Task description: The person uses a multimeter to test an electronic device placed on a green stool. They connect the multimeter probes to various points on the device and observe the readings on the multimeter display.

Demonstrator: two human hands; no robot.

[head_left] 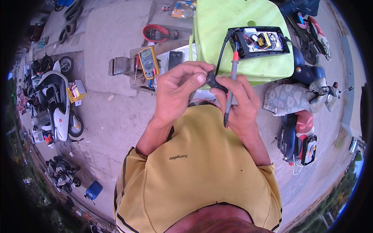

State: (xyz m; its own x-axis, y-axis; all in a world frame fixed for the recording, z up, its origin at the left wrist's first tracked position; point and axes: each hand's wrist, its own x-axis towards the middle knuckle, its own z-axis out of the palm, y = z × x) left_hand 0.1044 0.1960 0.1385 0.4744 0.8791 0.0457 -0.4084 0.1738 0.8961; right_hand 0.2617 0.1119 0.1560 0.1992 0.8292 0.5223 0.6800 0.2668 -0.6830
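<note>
Both my hands meet just before the near edge of a green plastic stool. The fingertips and thumb of my left hand pinch a black cable plug. My right hand grips the plug's other side and also holds a red and grey test probe, slanted across its fingers. From the plug, a black cable runs up to an opened black case on the stool, with a circuit board showing inside. The plug's contacts are hidden by my fingers.
A yellow multimeter rests left of my hands, near a dark flat rectangular object. Beyond it sits a red bowl of small parts. Scooters stand at the left and right, with tires at the far left.
</note>
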